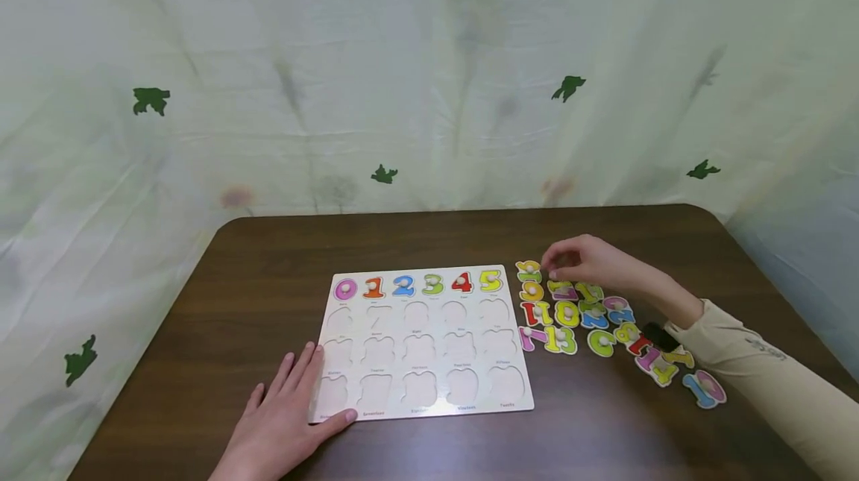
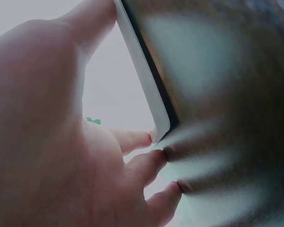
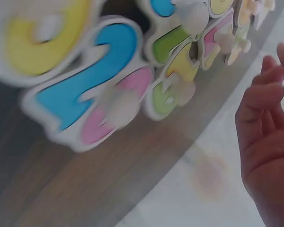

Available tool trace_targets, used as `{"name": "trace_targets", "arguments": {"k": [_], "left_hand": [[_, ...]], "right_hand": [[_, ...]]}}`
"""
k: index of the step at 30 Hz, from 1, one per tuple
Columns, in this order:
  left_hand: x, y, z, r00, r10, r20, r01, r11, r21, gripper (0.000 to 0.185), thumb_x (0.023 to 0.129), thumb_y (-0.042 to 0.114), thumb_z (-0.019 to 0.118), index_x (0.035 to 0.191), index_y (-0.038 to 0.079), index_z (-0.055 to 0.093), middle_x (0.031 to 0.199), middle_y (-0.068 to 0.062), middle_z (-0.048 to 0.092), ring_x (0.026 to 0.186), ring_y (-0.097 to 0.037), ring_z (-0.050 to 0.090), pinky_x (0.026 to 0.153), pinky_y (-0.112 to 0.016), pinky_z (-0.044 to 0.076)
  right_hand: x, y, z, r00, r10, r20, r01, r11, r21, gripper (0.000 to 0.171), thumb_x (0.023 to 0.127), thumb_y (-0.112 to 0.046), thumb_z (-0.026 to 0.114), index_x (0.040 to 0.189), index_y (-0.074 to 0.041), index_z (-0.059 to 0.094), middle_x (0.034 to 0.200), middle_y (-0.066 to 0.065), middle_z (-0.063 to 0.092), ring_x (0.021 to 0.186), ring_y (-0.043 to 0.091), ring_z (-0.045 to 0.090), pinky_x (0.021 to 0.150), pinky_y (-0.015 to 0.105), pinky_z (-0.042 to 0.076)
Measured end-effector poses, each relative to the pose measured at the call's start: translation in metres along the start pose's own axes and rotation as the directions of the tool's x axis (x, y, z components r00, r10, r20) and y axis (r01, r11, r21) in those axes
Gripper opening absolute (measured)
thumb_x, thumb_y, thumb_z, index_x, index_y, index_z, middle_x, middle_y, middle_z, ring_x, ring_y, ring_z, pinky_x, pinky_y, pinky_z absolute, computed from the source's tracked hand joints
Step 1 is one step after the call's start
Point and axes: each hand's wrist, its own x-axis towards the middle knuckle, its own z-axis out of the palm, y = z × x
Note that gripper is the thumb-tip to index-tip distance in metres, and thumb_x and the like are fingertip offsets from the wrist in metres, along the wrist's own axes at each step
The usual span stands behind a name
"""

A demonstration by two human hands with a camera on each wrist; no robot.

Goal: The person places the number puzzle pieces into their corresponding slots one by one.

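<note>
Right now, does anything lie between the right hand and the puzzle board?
Yes: the orange-and-green number piece lies between the right hand and the number puzzle board, near its far right corner. The hand could probably pass above it.

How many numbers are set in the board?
6, all in the top row of the board, left to right: 0, 1, 2, 3, 4, 5. None looks hidden.
</note>
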Motion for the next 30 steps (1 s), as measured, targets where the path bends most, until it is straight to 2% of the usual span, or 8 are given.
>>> {"name": "trace_targets", "arguments": {"k": [5, 8, 11, 17, 23, 30], "left_hand": [[-0.001, 0.001, 0.001, 1.0, 0.002, -0.01, -0.002, 1.0, 0.0, 0.121, 0.073, 0.089, 0.047, 0.156, 0.004, 0.025, 0.16, -0.019, 0.02, 0.144, -0.046, 0.017, 0.102, -0.076, 0.017], [-0.002, 0.001, 0.001, 1.0, 0.005, -0.021, -0.005, 1.0, -0.001, 0.12, 0.073, 0.089, 0.046, 0.156, 0.005, 0.024, 0.161, -0.018, 0.02, 0.144, -0.045, 0.017, 0.103, -0.075, 0.017], [-0.003, 0.001, 0.001, 0.999, 0.007, -0.032, -0.007, 1.0, 0.0, 0.119, 0.074, 0.089, 0.046, 0.156, 0.006, 0.024, 0.161, -0.017, 0.02, 0.145, -0.044, 0.017, 0.103, -0.075, 0.018], [-0.004, 0.0, 0.001, 0.999, 0.009, -0.038, -0.009, 1.0, 0.001, 0.119, 0.074, 0.089, 0.046, 0.156, 0.006, 0.024, 0.161, -0.017, 0.021, 0.145, -0.044, 0.017, 0.103, -0.074, 0.018], [-0.005, 0.001, 0.001, 0.998, 0.015, -0.053, -0.015, 1.0, 0.004, 0.118, 0.074, 0.088, 0.046, 0.156, 0.006, 0.025, 0.161, -0.016, 0.021, 0.145, -0.043, 0.018, 0.103, -0.074, 0.019], [-0.008, 0.0, 0.0, 0.995, 0.033, -0.094, -0.034, 0.999, -0.002, 0.115, 0.076, 0.087, 0.046, 0.155, 0.005, 0.029, 0.16, -0.016, 0.025, 0.144, -0.042, 0.02, 0.103, -0.072, 0.022]], "right_hand": [[0.015, -0.005, 0.01, 0.987, -0.041, 0.153, 0.044, 0.999, -0.016, 0.016, 0.091, -0.008, 0.071, 0.106, -0.012, 0.072, 0.094, 0.001, 0.067, 0.07, 0.019, 0.058, 0.057, 0.027, 0.05], [0.021, -0.006, 0.016, 0.982, -0.049, 0.181, 0.063, 0.996, -0.07, 0.014, 0.089, -0.012, 0.073, 0.103, -0.015, 0.074, 0.086, -0.004, 0.064, 0.066, 0.016, 0.055, 0.057, 0.027, 0.048], [0.024, -0.004, 0.021, 0.984, -0.056, 0.166, 0.078, 0.988, -0.13, 0.012, 0.088, -0.016, 0.075, 0.1, -0.018, 0.074, 0.083, -0.008, 0.062, 0.068, 0.013, 0.054, 0.062, 0.027, 0.048], [0.025, -0.011, 0.025, 0.99, -0.079, 0.115, 0.095, 0.986, -0.138, 0.01, 0.09, -0.014, 0.073, 0.098, -0.02, 0.073, 0.084, -0.009, 0.062, 0.065, 0.011, 0.054, 0.061, 0.028, 0.049], [0.03, -0.041, 0.033, 0.987, -0.15, 0.057, 0.154, 0.984, -0.086, 0.012, 0.089, -0.014, 0.074, 0.099, -0.022, 0.074, 0.092, -0.011, 0.066, 0.073, 0.013, 0.057, 0.063, 0.028, 0.049], [0.061, -0.084, 0.061, 0.981, -0.189, 0.03, 0.19, 0.982, -0.012, 0.005, 0.087, -0.025, 0.077, 0.092, -0.024, 0.074, 0.082, -0.011, 0.067, 0.072, 0.013, 0.058, 0.058, 0.027, 0.047]]}}
